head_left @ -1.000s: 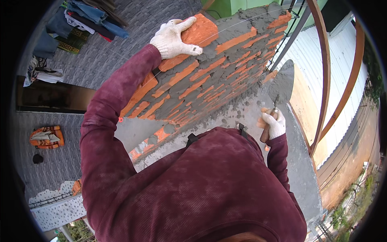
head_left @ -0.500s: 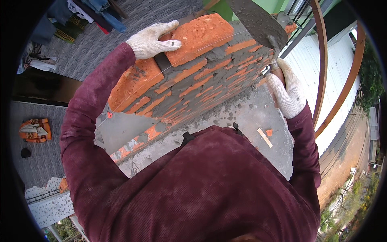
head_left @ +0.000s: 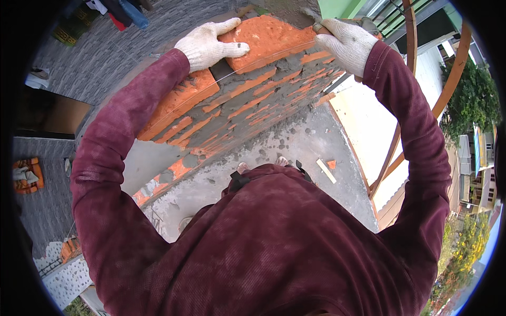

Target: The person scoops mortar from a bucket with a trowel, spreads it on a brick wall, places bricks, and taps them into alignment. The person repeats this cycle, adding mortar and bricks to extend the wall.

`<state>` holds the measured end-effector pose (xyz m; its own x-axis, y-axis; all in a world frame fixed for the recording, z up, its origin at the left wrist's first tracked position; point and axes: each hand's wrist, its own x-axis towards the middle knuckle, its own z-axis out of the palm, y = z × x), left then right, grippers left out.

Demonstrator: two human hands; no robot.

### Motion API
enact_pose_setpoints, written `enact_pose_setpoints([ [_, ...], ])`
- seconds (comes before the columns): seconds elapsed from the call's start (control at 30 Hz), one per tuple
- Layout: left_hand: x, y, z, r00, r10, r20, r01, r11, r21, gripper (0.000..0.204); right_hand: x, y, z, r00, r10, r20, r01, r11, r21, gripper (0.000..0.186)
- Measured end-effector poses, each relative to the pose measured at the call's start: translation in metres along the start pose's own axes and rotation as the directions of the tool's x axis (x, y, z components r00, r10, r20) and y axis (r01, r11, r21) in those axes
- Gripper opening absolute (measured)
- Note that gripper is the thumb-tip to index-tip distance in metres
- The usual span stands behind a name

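Observation:
My left hand (head_left: 211,46), in a white knitted glove, grips the left end of an orange brick (head_left: 269,41) on top of the wall. Its thumb lies toward the near edge and its fingers toward the far side. My right hand (head_left: 350,46), gloved too, is closed round the handle of a trowel (head_left: 295,11), whose mortar-smeared blade reaches past the brick's far right corner. Left of the gripped brick, another brick (head_left: 184,100) sits across a dark gap. Grey mortar (head_left: 237,102) fills the joints of the wall's face below.
A thin string runs along the wall's top edge. The concrete floor (head_left: 253,179) below holds mortar splashes, a wood strip (head_left: 326,171) and a brick piece (head_left: 331,164). Curved brown metal bars (head_left: 457,63) rise at the right. Clothes (head_left: 126,13) hang at the far left.
My right hand has moved up and left, carrying the trowel from beyond the wall's right side to the brick's far right corner. My left hand stays at the brick's left end.

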<state>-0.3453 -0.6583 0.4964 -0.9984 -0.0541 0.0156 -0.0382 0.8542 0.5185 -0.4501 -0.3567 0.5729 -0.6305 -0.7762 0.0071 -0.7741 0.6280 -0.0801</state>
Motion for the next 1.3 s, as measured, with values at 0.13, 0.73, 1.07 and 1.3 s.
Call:
enact_pose_setpoints([
  [0.13,-0.001,-0.007,0.000,1.000,0.000,-0.009,0.000,1.000,-0.023,0.091,0.008,0.007,-0.006,0.951,-0.169,-0.261,0.194,0.978,0.075,0.043],
  [0.73,0.005,-0.010,0.001,0.999,0.042,-0.022,-0.043,0.999,-0.031,0.098,0.003,-0.006,0.013,0.978,-0.020,-0.209,0.093,0.933,0.349,0.044],
  [1.07,0.010,-0.032,0.005,0.996,0.045,-0.072,-0.036,0.992,0.117,0.102,-0.003,-0.073,-0.033,0.975,0.162,-0.154,-0.028,0.774,0.633,0.037],
  [1.3,0.005,-0.024,0.007,0.995,-0.013,-0.095,0.021,0.996,0.086,0.100,-0.002,-0.073,-0.015,0.985,0.141,0.097,-0.167,0.912,0.375,0.041],
])
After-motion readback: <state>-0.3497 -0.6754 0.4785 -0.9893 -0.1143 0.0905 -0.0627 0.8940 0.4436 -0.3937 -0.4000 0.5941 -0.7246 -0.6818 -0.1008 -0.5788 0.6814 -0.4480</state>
